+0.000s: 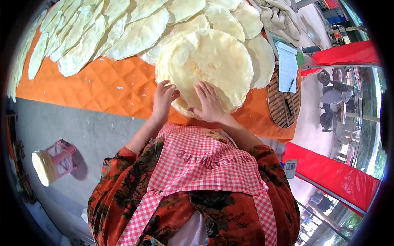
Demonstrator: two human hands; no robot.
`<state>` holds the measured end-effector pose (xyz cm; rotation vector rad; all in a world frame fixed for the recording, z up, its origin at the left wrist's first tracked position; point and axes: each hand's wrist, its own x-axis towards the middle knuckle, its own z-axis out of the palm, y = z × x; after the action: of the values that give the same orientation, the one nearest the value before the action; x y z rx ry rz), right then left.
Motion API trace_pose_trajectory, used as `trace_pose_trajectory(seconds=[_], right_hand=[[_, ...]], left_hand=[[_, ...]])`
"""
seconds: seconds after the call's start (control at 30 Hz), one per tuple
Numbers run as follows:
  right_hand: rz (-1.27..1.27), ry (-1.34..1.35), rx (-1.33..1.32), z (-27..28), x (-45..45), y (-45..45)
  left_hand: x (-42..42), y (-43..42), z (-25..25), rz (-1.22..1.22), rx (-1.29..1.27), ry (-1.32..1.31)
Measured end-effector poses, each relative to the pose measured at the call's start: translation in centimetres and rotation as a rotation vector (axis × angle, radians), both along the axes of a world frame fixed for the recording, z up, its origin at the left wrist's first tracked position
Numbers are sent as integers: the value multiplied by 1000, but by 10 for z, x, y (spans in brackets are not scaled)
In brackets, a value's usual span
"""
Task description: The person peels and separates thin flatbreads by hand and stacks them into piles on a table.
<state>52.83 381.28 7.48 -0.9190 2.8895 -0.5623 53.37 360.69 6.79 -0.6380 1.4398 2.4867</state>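
A stack of round, pale flatbreads (211,53) lies in front of me at the table's near side. My right hand (208,100) rests flat on the near part of the top flatbread, its fingers stretched out and the thumb apart. At the stack's near left edge, my left hand (165,98) has loosely bent, slightly separated fingers touching the rim. No flatbread is visibly gripped in it, though its palm is hidden. More thin flatbreads (141,33) overlap in rows behind the stack and to its left.
An orange cloth (111,88) covers the table. To the right, a slatted round board (283,98) carries a written notepad (286,61) and a pen (291,85). A crumpled cloth (277,18) lies at back right. On the floor at left, a pink stool (63,158) bears another flatbread stack (43,168).
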Motion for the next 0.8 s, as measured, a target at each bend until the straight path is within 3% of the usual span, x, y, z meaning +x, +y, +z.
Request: trace_pose_trajectory(seconds=[0.13,0.43,0.6,0.63,0.77,0.8], right_hand=[[-18,7,-32,-3,2,-1],[-99,-50,-278,4,1,1],[-215,-85,-310,-10,3,-16],[-226,36,-280,-15,1,-22],[-290,220,-166,-1,2,-37],[-325,149,-127,-2,0,-36]], left_hand=[[-20,4,2,-155,250,-103],[-28,8,-11,-161,541,-123],[-30,26,6,-142,55,-46],[-30,29,9,-136,-18,-30],[-32,36,-25,-113,-31,-43],[-32,36,-26,-126,-43,-72]])
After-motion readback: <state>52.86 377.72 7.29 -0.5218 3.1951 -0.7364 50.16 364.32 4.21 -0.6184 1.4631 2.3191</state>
